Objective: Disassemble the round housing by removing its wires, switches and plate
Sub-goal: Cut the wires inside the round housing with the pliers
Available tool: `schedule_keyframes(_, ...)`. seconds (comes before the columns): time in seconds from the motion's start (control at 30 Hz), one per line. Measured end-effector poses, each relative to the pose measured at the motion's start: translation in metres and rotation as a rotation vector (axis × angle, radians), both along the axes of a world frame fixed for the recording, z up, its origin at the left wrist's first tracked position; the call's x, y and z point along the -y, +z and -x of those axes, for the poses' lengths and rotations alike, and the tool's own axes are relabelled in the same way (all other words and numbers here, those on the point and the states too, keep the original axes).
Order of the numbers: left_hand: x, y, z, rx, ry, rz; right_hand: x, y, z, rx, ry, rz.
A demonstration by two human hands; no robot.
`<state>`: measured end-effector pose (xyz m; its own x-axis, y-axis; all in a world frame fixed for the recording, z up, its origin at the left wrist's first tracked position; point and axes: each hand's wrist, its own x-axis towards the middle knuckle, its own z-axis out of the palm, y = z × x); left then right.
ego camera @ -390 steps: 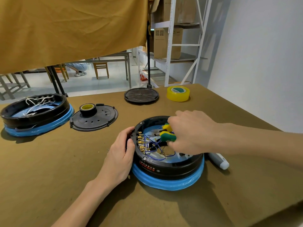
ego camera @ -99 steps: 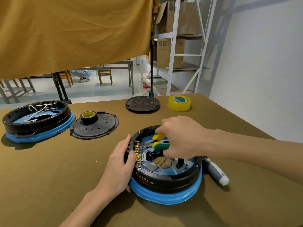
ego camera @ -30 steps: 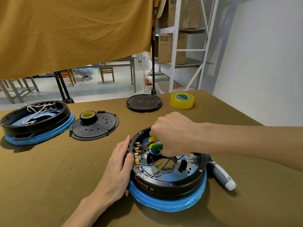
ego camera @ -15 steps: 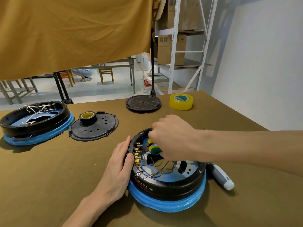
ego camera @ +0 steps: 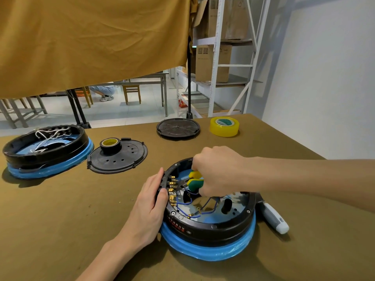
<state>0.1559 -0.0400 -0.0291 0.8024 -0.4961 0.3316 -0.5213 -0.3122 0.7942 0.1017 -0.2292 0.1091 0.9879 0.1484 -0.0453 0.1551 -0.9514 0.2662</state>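
Round black housing with blue base (ego camera: 209, 230) is steadied by flat left hand (ego camera: 149, 205); yellow-green-handled pliers (ego camera: 193, 180) are gripped by right hand (ego camera: 217, 171)

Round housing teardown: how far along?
Done: cover looks off the near black round housing with blue wrap; a perforated black round plate lies on the table. In hand: right hand grips yellow-green handled pliers at the brass terminal row; left hand steadies the rim. Left: blue wires still inside, some loose; switches and inner plate not out.
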Motion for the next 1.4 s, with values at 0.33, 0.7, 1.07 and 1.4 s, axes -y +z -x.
schedule_keyframes(0.33, 0.0, -0.002, -0.002, 0.007, 0.01, -0.02, 0.0, -0.004, 0.002, 0.072, 0.069, 0.073)
schedule_keyframes(0.7, 0.0, 0.0, 0.0, 0.01, -0.003, -0.012, 0.009, -0.015, 0.003, 0.17, 0.324, 0.345)
schedule_keyframes(1.07, -0.001, 0.001, 0.001, -0.005, -0.004, -0.024, 0.038, 0.001, 0.002, 0.047, 0.127, -0.119)
schedule_keyframes(1.4, -0.001, 0.002, 0.002, -0.007, 0.008, -0.038, 0.039, 0.004, -0.02, -0.051, -0.116, -0.271)
